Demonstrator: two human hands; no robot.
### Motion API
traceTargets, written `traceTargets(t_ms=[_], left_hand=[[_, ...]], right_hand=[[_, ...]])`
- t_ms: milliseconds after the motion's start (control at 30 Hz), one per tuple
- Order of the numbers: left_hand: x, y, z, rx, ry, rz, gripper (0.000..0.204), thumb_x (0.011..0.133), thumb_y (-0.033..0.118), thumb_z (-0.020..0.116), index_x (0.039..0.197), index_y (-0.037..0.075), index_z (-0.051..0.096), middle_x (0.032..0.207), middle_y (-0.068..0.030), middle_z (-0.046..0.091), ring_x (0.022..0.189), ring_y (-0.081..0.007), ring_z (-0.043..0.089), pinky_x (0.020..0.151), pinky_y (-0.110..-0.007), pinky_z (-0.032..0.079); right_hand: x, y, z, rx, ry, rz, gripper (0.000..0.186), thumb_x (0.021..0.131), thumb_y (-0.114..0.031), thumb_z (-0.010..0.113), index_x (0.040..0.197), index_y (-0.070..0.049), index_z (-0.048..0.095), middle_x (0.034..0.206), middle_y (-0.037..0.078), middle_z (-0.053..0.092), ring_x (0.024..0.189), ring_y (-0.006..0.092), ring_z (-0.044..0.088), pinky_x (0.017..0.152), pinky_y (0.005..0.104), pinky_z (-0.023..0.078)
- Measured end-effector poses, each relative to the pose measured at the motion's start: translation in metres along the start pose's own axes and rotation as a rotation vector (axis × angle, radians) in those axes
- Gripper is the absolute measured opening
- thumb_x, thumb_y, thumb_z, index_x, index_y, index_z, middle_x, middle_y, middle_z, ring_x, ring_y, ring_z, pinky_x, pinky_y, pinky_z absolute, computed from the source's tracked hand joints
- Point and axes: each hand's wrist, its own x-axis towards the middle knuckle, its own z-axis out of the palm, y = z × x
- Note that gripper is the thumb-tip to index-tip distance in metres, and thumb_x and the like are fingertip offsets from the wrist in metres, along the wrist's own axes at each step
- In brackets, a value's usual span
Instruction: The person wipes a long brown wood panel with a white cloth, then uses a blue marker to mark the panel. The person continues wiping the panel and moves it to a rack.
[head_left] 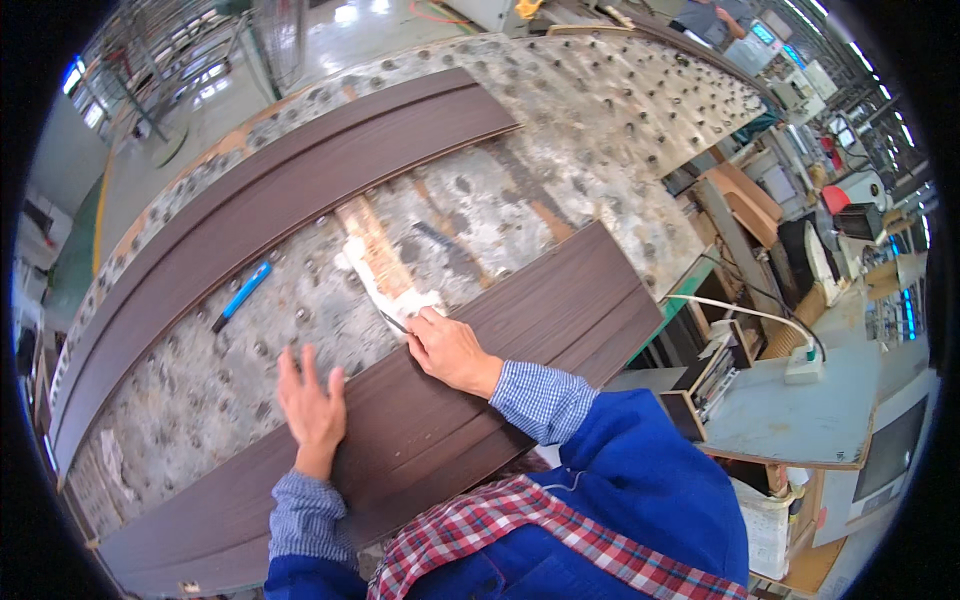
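My right hand (450, 352) is closed around a thin dark blade-like tool (393, 322), most of it hidden by the fingers. Its tip points at a light wood strip (375, 250) smeared with white paste-like stuff (408, 302). Beneath that hand lies the near dark brown wood panel (560, 300), long and grooved. With fingers spread and nothing in them, my left hand (312, 405) is over the panel's far edge; whether it touches the panel I cannot tell. A blue pen-like tool with a black end (243, 296) lies on the table to its upper left.
Across the table's far side runs a second dark brown panel (290, 190). The worn, stained tabletop (610, 130) is dotted with small round studs. To the right are a grey-blue side table (790, 400) and a white cable with a plug block (803, 366). Another person (710, 20) stands far back.
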Motion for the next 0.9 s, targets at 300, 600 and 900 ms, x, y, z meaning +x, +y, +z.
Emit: traceTargets(t_ms=[300, 600, 900], left_hand=[[-0.006, -0.001, 0.007, 0.042, 0.017, -0.019, 0.062, 0.094, 0.043, 0.040, 0.141, 0.005, 0.028, 0.146, -0.0202, 0.025, 0.133, -0.0357, 0.026, 0.107, -0.045, 0.021], [-0.003, -0.001, 0.008, 0.090, 0.018, -0.059, 0.064, 0.091, 0.043, 0.046, 0.139, 0.004, 0.031, 0.143, -0.0222, 0.028, 0.132, -0.0366, 0.027, 0.107, -0.046, 0.021], [-0.005, 0.003, 0.005, 0.040, 0.036, -0.027, 0.063, 0.091, 0.043, 0.046, 0.139, 0.003, 0.031, 0.141, -0.0240, 0.030, 0.130, -0.0384, 0.029, 0.105, -0.046, 0.023]], right_hand=[[0.007, 0.230, -0.164, -0.524, 0.360, 0.201, 0.013, 0.082, -0.015, 0.052, 0.081, -0.004, 0.059, 0.085, 0.017, 0.057, 0.080, 0.0365, 0.058, 0.068, 0.0451, 0.047], [0.024, 0.236, -0.193, -0.716, 0.074, 0.105, 0.008, 0.079, -0.012, 0.054, 0.076, -0.009, 0.061, 0.083, 0.009, 0.057, 0.080, 0.0309, 0.059, 0.064, 0.0430, 0.048], [0.004, 0.086, -0.075, -0.515, 0.095, 0.118, 0.004, 0.072, -0.009, 0.053, 0.074, -0.008, 0.057, 0.079, 0.009, 0.055, 0.077, 0.0285, 0.056, 0.064, 0.0402, 0.048]])
